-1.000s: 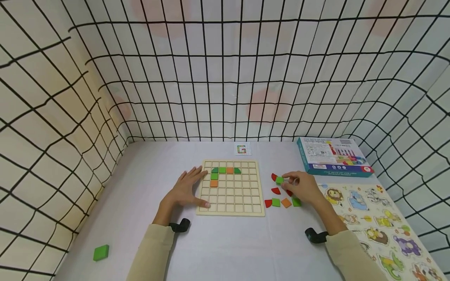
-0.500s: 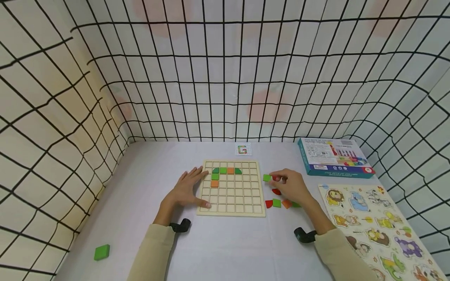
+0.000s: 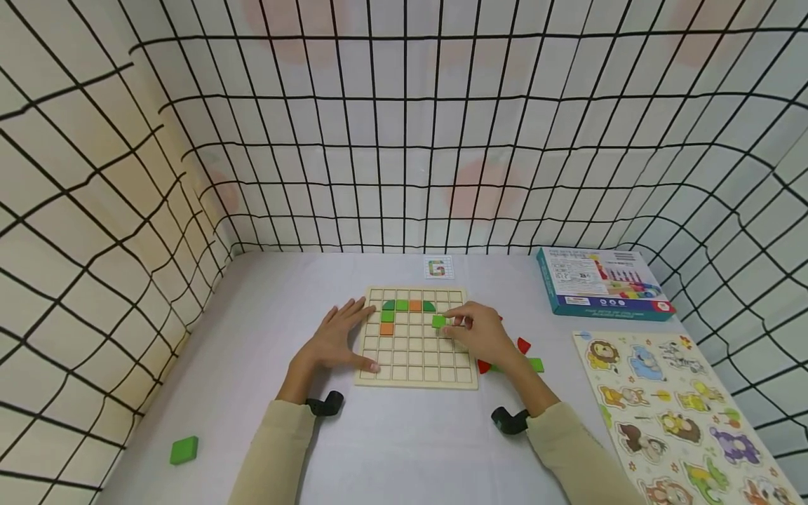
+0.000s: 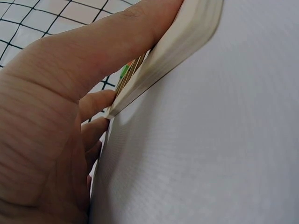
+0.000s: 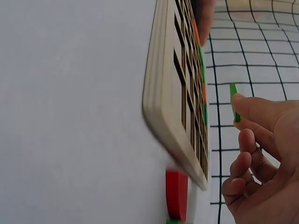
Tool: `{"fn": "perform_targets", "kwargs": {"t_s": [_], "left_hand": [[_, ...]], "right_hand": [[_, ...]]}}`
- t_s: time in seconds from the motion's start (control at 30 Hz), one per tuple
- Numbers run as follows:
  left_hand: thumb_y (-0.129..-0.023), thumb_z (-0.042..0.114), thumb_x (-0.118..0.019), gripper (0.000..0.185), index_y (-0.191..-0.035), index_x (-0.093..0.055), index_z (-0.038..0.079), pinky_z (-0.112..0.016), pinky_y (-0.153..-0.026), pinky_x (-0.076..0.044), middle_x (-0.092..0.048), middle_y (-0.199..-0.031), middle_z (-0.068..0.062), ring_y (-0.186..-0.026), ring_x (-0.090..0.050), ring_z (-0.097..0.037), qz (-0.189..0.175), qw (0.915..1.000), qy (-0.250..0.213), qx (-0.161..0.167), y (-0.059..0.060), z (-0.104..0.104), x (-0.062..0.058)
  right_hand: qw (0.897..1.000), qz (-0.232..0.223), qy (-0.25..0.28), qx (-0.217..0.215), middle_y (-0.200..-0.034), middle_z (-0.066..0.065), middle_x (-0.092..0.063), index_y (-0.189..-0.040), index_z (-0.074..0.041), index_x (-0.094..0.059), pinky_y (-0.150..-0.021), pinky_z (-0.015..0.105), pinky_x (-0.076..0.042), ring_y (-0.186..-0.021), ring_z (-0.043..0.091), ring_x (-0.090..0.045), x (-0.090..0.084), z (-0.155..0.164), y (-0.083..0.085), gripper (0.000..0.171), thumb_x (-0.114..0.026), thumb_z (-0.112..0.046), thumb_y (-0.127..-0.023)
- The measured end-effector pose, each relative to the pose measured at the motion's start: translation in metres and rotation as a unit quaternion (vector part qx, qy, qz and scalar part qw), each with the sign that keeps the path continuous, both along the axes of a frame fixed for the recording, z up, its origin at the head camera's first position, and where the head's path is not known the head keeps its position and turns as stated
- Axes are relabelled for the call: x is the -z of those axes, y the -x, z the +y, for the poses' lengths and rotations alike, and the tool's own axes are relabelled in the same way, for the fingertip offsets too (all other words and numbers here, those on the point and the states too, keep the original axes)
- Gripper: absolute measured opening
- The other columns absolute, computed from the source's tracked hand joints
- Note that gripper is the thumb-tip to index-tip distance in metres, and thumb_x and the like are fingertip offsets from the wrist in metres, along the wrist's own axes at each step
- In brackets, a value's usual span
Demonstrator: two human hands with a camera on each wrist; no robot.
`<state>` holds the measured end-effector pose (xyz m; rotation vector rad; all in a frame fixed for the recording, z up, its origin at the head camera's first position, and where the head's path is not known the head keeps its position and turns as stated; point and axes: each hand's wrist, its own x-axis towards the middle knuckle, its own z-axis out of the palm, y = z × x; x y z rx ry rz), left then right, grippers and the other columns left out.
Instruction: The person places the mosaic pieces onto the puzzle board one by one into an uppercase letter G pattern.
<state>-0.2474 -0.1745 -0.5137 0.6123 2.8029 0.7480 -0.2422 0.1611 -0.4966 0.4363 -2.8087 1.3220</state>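
Note:
My right hand (image 3: 485, 334) pinches a green square tile (image 3: 438, 321) between thumb and fingertips over the right part of the wooden grid board (image 3: 413, 358). In the right wrist view the tile (image 5: 234, 102) stands apart from the board's surface. My left hand (image 3: 332, 339) rests at the board's left edge, fingers spread and thumb on the front left corner. On the board, dark green rounded pieces, green squares and orange squares form a top row, with a green square (image 3: 387, 317) and an orange square (image 3: 386, 329) running down its left side.
Right of the board lie red quarter-round pieces (image 3: 524, 345) and a green square (image 3: 536, 365), others partly hidden by the right hand. A pattern card (image 3: 438, 267) lies behind the board. A box (image 3: 606, 284) and animal puzzle sheet (image 3: 682, 414) are at right, a green block (image 3: 184, 450) at left.
My right hand has carried the green tile leftward from the loose pieces to over the board. The left hand has stayed on the board's edge.

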Motion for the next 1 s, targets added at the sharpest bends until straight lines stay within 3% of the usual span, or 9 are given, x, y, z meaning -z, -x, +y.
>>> {"fn": "perform_targets", "kwargs": {"t_s": [0.4,1.0], "left_hand": [[-0.061,0.069,-0.088,0.126,-0.163,-0.032,0.022,-0.056,-0.131,-0.004,-0.016,-0.174,-0.006,-0.162,-0.009,-0.03,-0.005,0.9999,0.011,-0.001,0.001,0.001,-0.001],[-0.061,0.07,-0.088,0.125,-0.163,-0.033,0.022,-0.058,-0.13,-0.004,-0.018,-0.174,-0.007,-0.162,-0.01,-0.031,0.003,1.0,0.006,0.007,0.003,-0.001,0.0]], "right_hand": [[0.999,-0.001,0.003,-0.051,-0.086,-0.002,-0.061,-0.111,-0.013,-0.08,-0.059,0.024,-0.04,-0.07,0.014,-0.047,-0.001,-0.043,-0.002,0.023,-0.081,-0.022,-0.09],[0.996,-0.045,0.014,-0.08,-0.088,-0.003,-0.066,-0.11,-0.013,-0.081,-0.066,0.026,-0.051,-0.077,0.014,-0.058,0.004,-0.086,-0.011,0.024,-0.083,-0.021,-0.087]]}}
